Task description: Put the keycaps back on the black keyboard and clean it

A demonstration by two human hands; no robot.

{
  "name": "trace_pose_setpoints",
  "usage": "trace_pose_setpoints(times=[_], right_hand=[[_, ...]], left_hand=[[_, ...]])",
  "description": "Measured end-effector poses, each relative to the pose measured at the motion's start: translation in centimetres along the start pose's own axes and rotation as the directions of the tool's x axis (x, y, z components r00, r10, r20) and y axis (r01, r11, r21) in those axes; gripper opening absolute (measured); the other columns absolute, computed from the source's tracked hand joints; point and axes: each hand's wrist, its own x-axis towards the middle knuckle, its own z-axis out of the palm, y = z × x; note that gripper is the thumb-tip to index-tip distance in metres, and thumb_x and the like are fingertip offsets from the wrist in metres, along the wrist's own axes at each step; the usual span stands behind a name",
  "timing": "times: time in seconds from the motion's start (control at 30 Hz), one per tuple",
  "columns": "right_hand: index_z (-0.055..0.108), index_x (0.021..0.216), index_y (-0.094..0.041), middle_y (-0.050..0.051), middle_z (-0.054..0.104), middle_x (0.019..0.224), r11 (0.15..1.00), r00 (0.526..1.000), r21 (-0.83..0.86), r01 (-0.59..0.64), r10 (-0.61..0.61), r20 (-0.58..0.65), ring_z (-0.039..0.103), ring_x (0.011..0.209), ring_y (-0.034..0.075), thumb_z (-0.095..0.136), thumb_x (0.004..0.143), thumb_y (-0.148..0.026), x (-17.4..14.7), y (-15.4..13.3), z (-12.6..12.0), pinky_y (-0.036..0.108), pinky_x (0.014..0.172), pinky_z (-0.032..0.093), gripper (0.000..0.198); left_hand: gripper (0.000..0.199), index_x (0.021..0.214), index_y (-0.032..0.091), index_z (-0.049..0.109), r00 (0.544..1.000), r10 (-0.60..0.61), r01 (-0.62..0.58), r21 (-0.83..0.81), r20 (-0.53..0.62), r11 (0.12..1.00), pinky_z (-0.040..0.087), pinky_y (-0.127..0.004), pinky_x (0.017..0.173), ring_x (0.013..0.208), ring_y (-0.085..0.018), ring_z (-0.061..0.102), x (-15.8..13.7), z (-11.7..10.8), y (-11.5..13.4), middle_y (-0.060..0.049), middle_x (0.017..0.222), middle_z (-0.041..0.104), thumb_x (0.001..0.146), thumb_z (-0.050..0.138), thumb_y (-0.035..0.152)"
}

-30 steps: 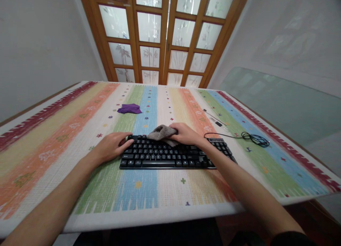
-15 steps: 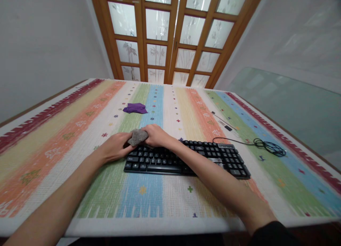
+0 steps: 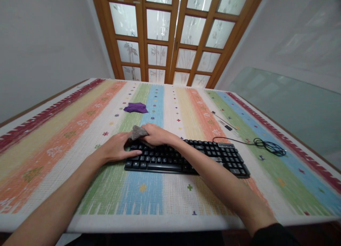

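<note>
A black keyboard (image 3: 165, 167) lies on the striped tablecloth in front of me. My right hand (image 3: 157, 135) is closed on a grey cloth (image 3: 138, 132) and presses it over the keyboard's back left part; some of its fingertips are hidden. At the keyboard's left end, my left hand (image 3: 115, 147) grips the corner. Its thumb lies across the left keys, while its other fingers reach the back corner, partly hidden by the cloth. My right forearm crosses above the keyboard's middle and covers some keys.
A crumpled purple cloth (image 3: 135, 107) lies beyond my hands. The keyboard's coiled cable (image 3: 270, 146) rests to the right. A thin stick-like item (image 3: 223, 119) and a small black piece (image 3: 228, 127) lie behind the cable. Wooden glazed doors (image 3: 170, 43) stand past the table.
The left thumb has come forward from beside the cloth onto the keys. The grey cloth has shifted slightly and changed shape in my right hand.
</note>
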Motion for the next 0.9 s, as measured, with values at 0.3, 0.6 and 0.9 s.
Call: trace_pose_setpoints(times=[0.3, 0.6, 0.9], right_hand=[[0.068, 0.104, -0.012, 0.011, 0.069, 0.108, 0.977, 0.973, -0.095, 0.191, -0.201, -0.112, 0.060, 0.101, 0.025, 0.059, 0.077, -0.001, 0.4, -1.6, 2.3, 0.032, 0.085, 0.047, 0.031], [0.071, 0.099, -0.015, 0.010, 0.068, 0.107, 0.930, 0.965, -0.257, 0.262, -0.247, 0.091, 0.061, 0.093, 0.021, 0.059, 0.078, 0.003, -4.1, -0.2, -0.7, 0.029, 0.069, 0.040, 0.030], [0.064, 0.086, -0.015, 0.007, 0.065, 0.091, 0.972, 0.990, -0.212, 0.102, -0.119, -0.069, 0.056, 0.082, 0.019, 0.056, 0.072, 0.002, -5.3, 0.3, -3.3, 0.028, 0.071, 0.040, 0.024]], left_hand=[[0.071, 0.120, 0.018, 0.060, 1.000, -0.027, 0.027, -0.089, 0.000, 0.996, 0.052, -0.045, 0.091, 0.105, -0.035, 0.068, -0.1, 0.4, -0.7, -0.013, 0.116, 0.070, 0.074, 0.066, 0.071], [0.062, 0.111, 0.019, 0.060, 1.000, -0.027, 0.028, -0.045, 0.014, 0.999, 0.043, -0.030, 0.061, 0.063, -0.020, 0.059, -0.2, -0.1, 0.2, 0.002, 0.069, 0.057, 0.075, 0.067, 0.068], [0.062, 0.108, 0.020, 0.060, 1.000, -0.010, 0.010, -0.048, 0.006, 0.999, 0.040, -0.028, 0.059, 0.061, -0.018, 0.056, -0.1, -0.4, 0.3, 0.004, 0.067, 0.056, 0.075, 0.066, 0.072]])
